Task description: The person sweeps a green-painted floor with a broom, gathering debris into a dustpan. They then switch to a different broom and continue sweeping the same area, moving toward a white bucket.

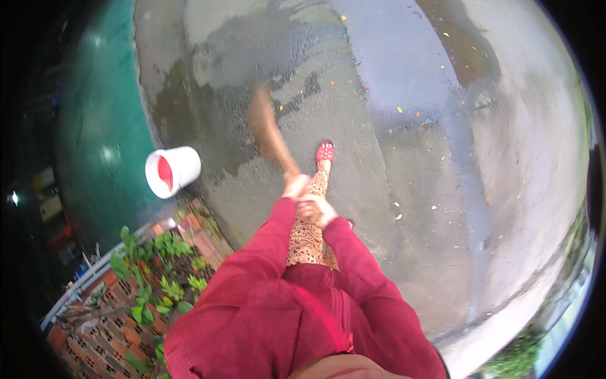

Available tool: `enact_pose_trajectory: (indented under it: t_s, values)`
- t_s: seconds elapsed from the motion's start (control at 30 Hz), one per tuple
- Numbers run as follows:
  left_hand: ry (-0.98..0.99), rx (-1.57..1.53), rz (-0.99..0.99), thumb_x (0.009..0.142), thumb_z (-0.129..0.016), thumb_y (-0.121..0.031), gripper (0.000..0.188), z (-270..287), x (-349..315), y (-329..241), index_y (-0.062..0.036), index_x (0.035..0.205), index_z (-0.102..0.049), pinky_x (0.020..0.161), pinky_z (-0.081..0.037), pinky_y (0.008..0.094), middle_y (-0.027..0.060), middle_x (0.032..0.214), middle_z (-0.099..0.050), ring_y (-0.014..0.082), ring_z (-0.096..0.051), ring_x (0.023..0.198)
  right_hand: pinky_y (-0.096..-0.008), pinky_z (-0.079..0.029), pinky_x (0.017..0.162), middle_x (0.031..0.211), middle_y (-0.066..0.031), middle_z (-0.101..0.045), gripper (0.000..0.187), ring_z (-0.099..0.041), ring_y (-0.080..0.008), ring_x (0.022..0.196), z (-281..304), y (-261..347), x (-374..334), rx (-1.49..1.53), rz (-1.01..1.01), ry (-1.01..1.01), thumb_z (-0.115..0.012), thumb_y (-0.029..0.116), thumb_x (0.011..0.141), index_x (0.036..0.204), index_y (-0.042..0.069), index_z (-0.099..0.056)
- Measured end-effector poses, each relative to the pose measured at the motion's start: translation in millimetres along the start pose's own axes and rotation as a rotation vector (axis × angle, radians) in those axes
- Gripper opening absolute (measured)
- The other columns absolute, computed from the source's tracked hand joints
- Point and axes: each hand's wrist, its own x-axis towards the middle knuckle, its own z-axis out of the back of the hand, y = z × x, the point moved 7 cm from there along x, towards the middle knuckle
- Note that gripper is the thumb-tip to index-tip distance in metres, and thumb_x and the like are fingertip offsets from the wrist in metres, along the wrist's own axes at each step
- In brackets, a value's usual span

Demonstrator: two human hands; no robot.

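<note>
Both my hands are closed around a brown broom (268, 129), which slants ahead and to the left over the wet concrete. Motion smears its brush end, so its bristles cannot be made out. My left hand (295, 185) grips farther forward, close to the brush part. Just behind it, my right hand (317, 209) wraps round the handle end. Whether the broom touches the ground is hard to tell.
A white bucket (186, 165) with something red inside stands to the left, beside a green floor (104, 126). Leafy plants (167, 252) and stacked hollow bricks (101, 341) lie at the near left. My red-shod foot (325, 151) is ahead. Small leaves dot the concrete (416, 189).
</note>
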Motion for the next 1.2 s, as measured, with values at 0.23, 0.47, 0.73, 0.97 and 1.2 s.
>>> enact_pose_trajectory:
  t_s: [0.23,0.47,0.73,0.97,1.2]
  values:
    - [0.357,0.613,-0.392,0.064,-0.053,-0.008,0.089,-158.0,59.6,-68.6,-0.0013,0.132,0.004,0.049,-0.048,0.0293,0.0146,0.068,-0.058,0.0197,-0.057,0.052,-0.0194,-0.036,0.038,0.056,0.0023,-0.043,0.004,-0.042,-0.0065,0.044,-40.4,84.4,-82.5,0.101,0.703,-0.298,-0.048,0.01,0.076,0.074,0.009,-0.045]
    - [0.614,0.542,-0.567,0.065,-0.053,0.001,0.079,-127.3,-17.2,-140.4,-0.0062,0.132,-0.011,0.038,-0.04,0.0247,0.0058,0.063,-0.049,0.0124,-0.047,0.045,-0.0303,-0.04,0.044,0.051,-0.0034,-0.044,0.01,-0.046,-0.017,0.044,-109.7,65.0,-30.7,0.054,0.598,-0.423,-0.05,0.013,0.071,0.063,0.008,-0.046]
    - [-0.127,-0.02,-0.51,0.066,-0.051,0.0,0.073,60.5,-38.2,-157.5,-0.0188,0.127,-0.014,0.038,-0.04,0.0244,0.0044,0.065,-0.045,0.0118,-0.043,0.045,-0.0277,-0.038,0.038,0.049,-0.0024,-0.042,0.007,-0.043,-0.0145,0.04,-160.6,6.5,28.9,-0.459,-0.098,-0.288,-0.051,0.007,0.068,0.064,0.006,-0.046]
    - [-0.152,-0.248,-0.412,0.069,-0.053,-0.026,0.018,120.3,11.8,-243.4,-0.0093,0.066,-0.045,0.05,-0.04,0.0233,0.0007,0.059,-0.046,0.0121,-0.044,0.051,-0.0269,-0.039,0.038,0.054,0.0,-0.044,0.012,-0.044,-0.0124,0.042,-224.2,84.7,151.3,-0.608,-0.384,-0.134,-0.057,0.01,0.068,0.074,0.011,-0.046]
    - [-0.12,-0.033,-0.466,0.06,-0.053,-0.002,0.046,-122.8,91.4,-322.3,-0.0043,0.097,-0.026,0.041,-0.042,0.0266,0.0102,0.074,-0.043,0.0174,-0.048,0.053,-0.0176,-0.031,0.039,0.055,0.0054,-0.039,0.013,-0.035,-0.005,0.042,-167.5,286.1,-2.5,-0.305,0.018,-0.327,-0.056,0.014,0.072,0.072,0.011,-0.043]
